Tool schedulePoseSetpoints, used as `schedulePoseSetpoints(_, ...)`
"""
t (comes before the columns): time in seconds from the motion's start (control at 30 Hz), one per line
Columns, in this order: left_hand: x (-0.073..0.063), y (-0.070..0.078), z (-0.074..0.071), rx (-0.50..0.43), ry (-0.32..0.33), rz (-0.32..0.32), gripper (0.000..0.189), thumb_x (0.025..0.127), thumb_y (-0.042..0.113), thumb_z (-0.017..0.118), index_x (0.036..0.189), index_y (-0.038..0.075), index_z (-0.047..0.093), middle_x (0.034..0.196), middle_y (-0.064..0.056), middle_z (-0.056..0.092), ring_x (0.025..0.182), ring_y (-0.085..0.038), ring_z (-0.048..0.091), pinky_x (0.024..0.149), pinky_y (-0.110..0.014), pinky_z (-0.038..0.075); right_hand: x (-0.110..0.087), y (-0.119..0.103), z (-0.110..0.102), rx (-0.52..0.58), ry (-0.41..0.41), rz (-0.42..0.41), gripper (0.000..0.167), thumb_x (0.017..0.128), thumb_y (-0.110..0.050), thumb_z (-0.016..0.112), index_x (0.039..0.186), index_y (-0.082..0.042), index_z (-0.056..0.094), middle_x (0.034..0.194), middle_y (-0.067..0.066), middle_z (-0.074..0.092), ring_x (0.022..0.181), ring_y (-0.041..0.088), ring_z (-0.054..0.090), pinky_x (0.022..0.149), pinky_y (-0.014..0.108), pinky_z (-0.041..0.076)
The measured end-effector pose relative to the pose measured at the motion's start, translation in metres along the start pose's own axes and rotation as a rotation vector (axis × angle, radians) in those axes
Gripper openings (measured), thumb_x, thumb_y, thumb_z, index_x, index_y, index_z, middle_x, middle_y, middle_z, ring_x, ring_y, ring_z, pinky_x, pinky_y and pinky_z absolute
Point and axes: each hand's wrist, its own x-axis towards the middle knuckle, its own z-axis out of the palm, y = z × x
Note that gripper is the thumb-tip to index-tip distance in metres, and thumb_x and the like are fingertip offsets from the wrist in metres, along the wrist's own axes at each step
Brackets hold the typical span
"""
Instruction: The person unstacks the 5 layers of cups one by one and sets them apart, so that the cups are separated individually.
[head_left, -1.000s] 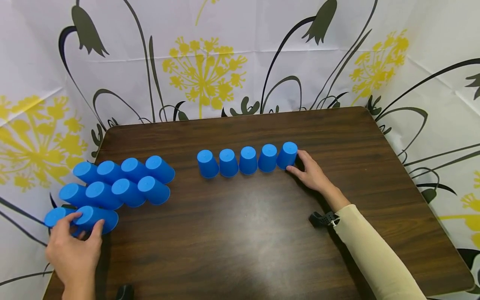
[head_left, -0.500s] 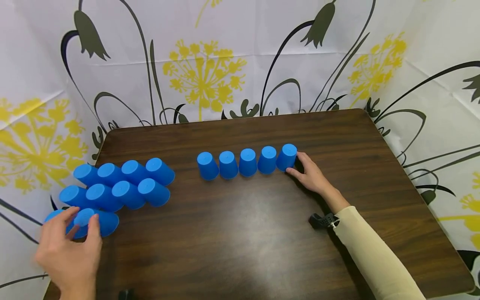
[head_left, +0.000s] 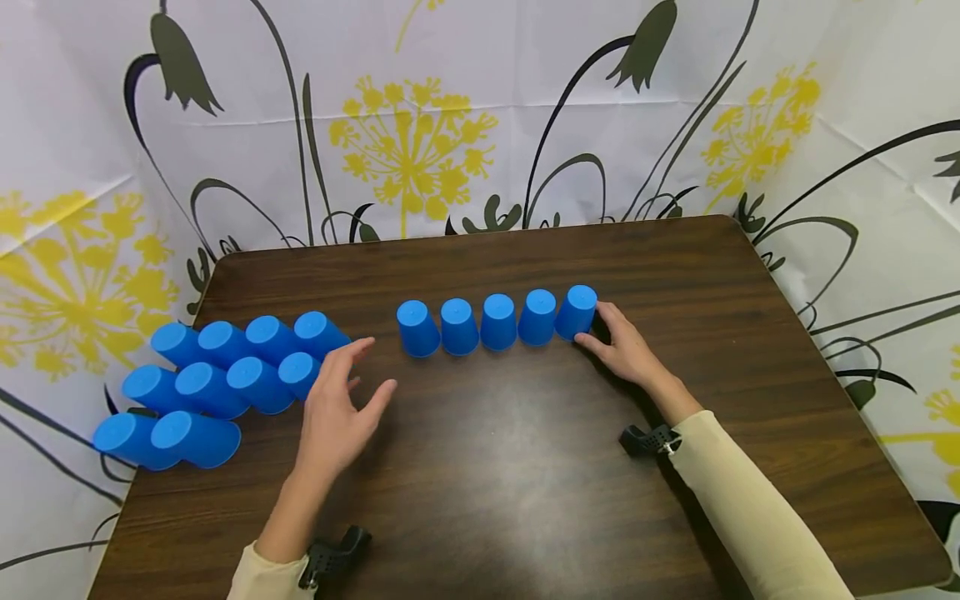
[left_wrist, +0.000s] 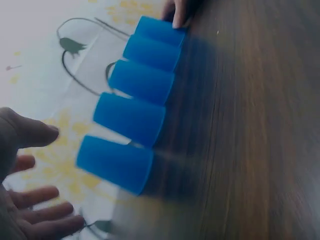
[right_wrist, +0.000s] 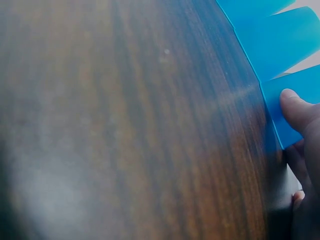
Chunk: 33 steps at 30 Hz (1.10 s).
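Several blue cups stand upside down in a row at the table's middle; the rightmost cup [head_left: 577,311] is held at its lower side between the thumb and fingers of my right hand [head_left: 630,354]. In the right wrist view the thumb [right_wrist: 296,110] lies against that cup's wall. My left hand [head_left: 335,408] is spread and holds nothing, above the table between the left group and the row. It partly hides one cup [head_left: 299,372] of that group. The left wrist view has the row's leftmost cup [left_wrist: 116,164] close to its parted fingers.
More blue cups stand upside down in three lines at the table's left, with two cups in the front line, one of them this cup [head_left: 197,438]. The brown table [head_left: 510,467] meets a white flowered cloth [head_left: 450,50] behind and at both sides.
My left hand has let go of the front-line cup at the left and moved right and away from me, with nothing in it. The right hand stays at the rightmost cup.
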Motion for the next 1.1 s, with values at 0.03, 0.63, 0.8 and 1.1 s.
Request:
schedulePoseSetpoints(0.03,0.005,0.0,0.006,-0.005,-0.021,-0.002,0.061,0.088,0.021,0.076,0.142,0.015,0.048,0.137,-0.013,0.051,0.123,-0.033,0.052,0.088,-0.054,0.052,0.0,0.0,0.0,-0.001,0.001,-0.001,0.064,0.095,-0.028,0.067,0.145,-0.001,0.039,0.14,0.02,0.046,0.133,0.037,0.042,0.11,0.058,0.031)
schedulePoseSetpoints(0.63,0.064,-0.015,0.07,-0.081,0.018,0.006,0.052,0.084,0.017,0.079,0.13,0.015,0.056,0.14,-0.012,0.049,0.126,-0.036,0.05,0.096,-0.056,0.047,0.0,0.0,0.0,-0.016,0.001,0.014,0.065,0.095,-0.029,0.066,0.146,-0.001,0.038,0.143,0.021,0.044,0.134,0.037,0.04,0.11,0.058,0.03)
schedulePoseSetpoints(0.8,0.067,-0.016,0.074,-0.084,0.05,0.006,0.044,0.086,0.015,0.077,0.126,0.015,0.058,0.13,-0.012,0.054,0.12,-0.034,0.054,0.095,-0.055,0.048,-0.001,0.0,0.001,-0.02,-0.005,0.019,0.065,0.095,-0.03,0.066,0.147,-0.002,0.037,0.143,0.02,0.044,0.135,0.037,0.039,0.111,0.058,0.029)
schedulePoseSetpoints(1.1,0.062,-0.018,0.069,-0.122,0.111,0.016,0.04,0.086,0.012,0.077,0.122,0.012,0.061,0.125,-0.012,0.057,0.117,-0.032,0.058,0.091,-0.053,0.051,0.0,0.0,0.001,-0.017,-0.001,0.019,0.065,0.095,-0.031,0.066,0.147,-0.003,0.038,0.143,0.02,0.044,0.135,0.037,0.039,0.11,0.058,0.029)
